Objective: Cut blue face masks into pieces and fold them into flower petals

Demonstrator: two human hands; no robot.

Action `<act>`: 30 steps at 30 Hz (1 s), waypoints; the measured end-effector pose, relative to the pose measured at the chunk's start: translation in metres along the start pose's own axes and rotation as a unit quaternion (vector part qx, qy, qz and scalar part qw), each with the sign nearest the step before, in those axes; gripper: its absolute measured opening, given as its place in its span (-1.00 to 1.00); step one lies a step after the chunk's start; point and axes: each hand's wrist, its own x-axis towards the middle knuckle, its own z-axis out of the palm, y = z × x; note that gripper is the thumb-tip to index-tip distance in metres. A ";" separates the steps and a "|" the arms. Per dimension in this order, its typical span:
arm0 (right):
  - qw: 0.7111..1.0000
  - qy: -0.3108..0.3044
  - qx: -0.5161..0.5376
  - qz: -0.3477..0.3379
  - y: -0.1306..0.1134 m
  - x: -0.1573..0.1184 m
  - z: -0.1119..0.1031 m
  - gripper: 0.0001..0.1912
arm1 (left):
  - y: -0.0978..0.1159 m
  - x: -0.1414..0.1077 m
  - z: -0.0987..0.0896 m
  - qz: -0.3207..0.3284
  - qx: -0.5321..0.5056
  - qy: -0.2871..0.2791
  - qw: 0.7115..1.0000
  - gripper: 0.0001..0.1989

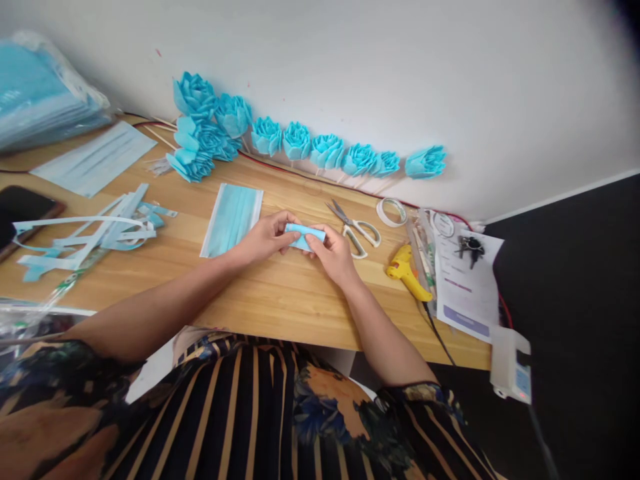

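Between both hands, above the middle of the wooden table (280, 300), is a small folded piece of light blue mask fabric (314, 235). My left hand (267, 237) pinches its left end, thumb on top. At the right end, my right hand (334, 252) grips it with the thumb pressed on its face and the fingers behind. A flat blue face mask (234, 217) lies just left of my left hand. Scissors with white handles (353, 229) rest a little beyond my right hand, blades pointing away to the left.
Several blue fabric flowers (327, 152) on sticks lean along the wall. Cut strips (100, 230), a phone (25, 213) and bagged masks (45, 93) are at left. Rightward lie a tape roll (391, 212), yellow glue gun (407, 272), printed paper (467, 287) and keys (471, 249).
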 end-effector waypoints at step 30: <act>0.999 -0.018 0.032 -0.019 -0.004 -0.002 0.001 -0.78 | 0.005 -0.004 0.002 0.048 0.241 0.021 0.969 -0.72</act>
